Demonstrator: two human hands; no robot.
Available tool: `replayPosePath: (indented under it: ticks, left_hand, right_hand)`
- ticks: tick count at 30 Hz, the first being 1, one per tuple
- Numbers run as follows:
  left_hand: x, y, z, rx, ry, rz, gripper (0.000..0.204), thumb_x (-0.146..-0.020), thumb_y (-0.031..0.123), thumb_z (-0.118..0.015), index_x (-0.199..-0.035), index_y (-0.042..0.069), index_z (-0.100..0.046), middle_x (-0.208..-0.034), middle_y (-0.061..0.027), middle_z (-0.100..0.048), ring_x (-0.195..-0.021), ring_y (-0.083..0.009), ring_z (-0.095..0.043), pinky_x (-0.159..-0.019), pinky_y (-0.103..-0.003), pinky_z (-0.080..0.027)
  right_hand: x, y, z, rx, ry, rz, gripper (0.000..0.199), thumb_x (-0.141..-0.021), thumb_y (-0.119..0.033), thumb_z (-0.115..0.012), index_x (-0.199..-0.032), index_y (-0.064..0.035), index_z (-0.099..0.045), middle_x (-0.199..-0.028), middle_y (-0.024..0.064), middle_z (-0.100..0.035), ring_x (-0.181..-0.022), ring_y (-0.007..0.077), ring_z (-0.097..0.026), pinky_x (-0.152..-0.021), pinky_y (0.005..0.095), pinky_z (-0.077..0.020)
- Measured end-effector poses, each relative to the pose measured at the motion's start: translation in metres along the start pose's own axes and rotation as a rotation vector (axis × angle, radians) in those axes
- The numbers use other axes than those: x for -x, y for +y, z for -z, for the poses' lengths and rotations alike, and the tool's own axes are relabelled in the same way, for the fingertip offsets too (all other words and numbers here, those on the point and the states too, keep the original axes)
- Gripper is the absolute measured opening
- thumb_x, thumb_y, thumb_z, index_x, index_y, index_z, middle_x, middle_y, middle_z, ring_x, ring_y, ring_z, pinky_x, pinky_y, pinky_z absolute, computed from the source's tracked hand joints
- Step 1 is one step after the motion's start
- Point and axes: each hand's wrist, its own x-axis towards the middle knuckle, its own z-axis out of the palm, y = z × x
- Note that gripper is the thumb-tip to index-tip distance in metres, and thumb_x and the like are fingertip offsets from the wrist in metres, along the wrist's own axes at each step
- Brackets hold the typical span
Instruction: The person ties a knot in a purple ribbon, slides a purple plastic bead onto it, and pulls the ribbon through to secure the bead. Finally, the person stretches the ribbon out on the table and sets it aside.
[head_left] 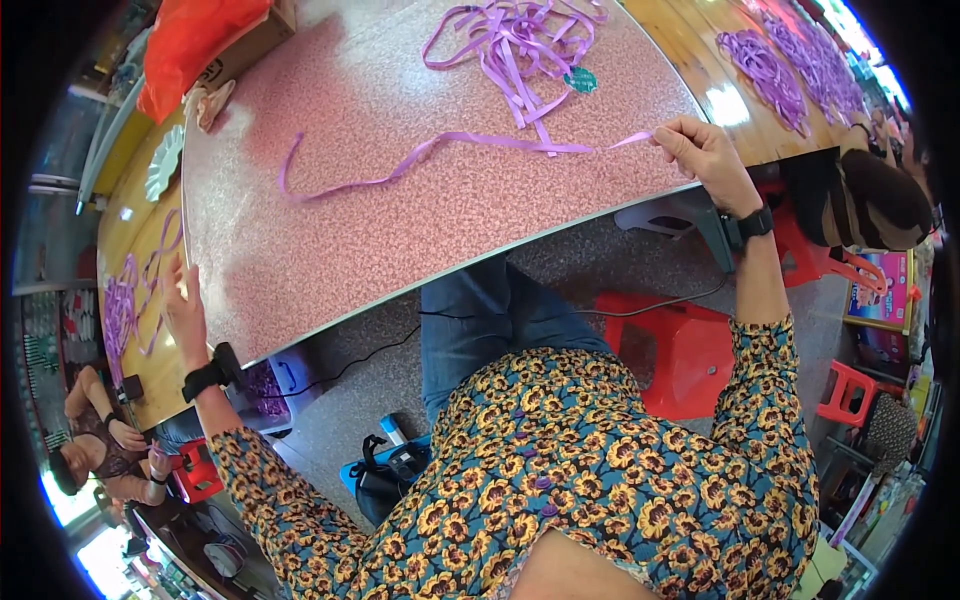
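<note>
A long purple ribbon (420, 158) lies stretched across the pink speckled tabletop (400, 230). My right hand (705, 150) pinches its right end at the table's near edge. My left hand (185, 305) rests at the table's left edge, fingers apart, close to loose purple ribbons (125, 300) on the wooden table beside it; it grips nothing that I can see. A tangle of purple ribbon (515, 40) lies at the far side of the pink table, with a small teal tag (580, 80) next to it. Both wrists wear black bands.
An orange bag (190, 40) on a cardboard box sits at the far left. More purple ribbon heaps (790, 65) lie on a wooden table at right. Red plastic stools (680, 350) stand below. Another person (100, 450) sits at lower left, a further person at far right.
</note>
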Motion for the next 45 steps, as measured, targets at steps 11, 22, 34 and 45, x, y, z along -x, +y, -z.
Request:
replayPosePath:
  ticks: [11,22,34,45]
  left_hand:
    - [0.072,0.356,-0.036,1.17,-0.928,-0.539,0.051,-0.102,0.027,-0.046,-0.145,0.001,-0.038,-0.143,-0.0178,-0.046,-0.134,-0.0274,-0.042,-0.11,-0.038,-0.032]
    - [0.092,0.451,-0.052,2.212,-0.988,0.397,0.043,-0.105,0.026,-0.041,-0.138,-0.002,-0.046,-0.138,-0.0096,-0.05,-0.125,-0.0156,-0.049,-0.106,-0.033,-0.039]
    - [0.085,0.458,-0.03,2.326,-0.91,0.589,0.046,-0.104,0.029,-0.042,-0.137,-0.001,-0.047,-0.137,-0.0088,-0.052,-0.125,-0.0157,-0.048,-0.107,-0.034,-0.035]
    - [0.032,0.337,-0.076,2.223,-0.463,0.693,0.03,-0.104,0.021,-0.037,-0.12,0.0,-0.052,-0.13,-0.019,-0.058,-0.124,-0.0345,-0.054,-0.108,-0.045,-0.042]
  right_hand:
    - [0.041,-0.081,-0.052,-0.361,0.032,0.148,0.013,-0.093,-0.013,-0.062,-0.089,-0.001,-0.066,-0.07,-0.0029,-0.056,-0.056,0.0021,-0.044,-0.051,0.0186,-0.0344]
    - [0.076,-0.069,-0.075,-0.204,0.273,0.37,0.013,-0.087,-0.002,-0.069,-0.1,0.0021,-0.067,-0.096,0.0064,-0.066,-0.087,0.0088,-0.062,-0.073,0.0234,-0.0519]
    - [0.064,-0.07,-0.086,-0.13,0.41,0.707,0.027,-0.074,0.006,-0.076,-0.099,-0.0018,-0.069,-0.094,0.0087,-0.066,-0.083,0.0156,-0.063,-0.07,0.0263,-0.0507]
    - [0.074,-0.044,-0.051,-0.31,0.418,0.665,0.019,-0.091,0.002,-0.059,-0.109,-0.0016,-0.063,-0.098,0.0089,-0.055,-0.065,0.0088,-0.046,-0.054,0.0208,-0.0375]
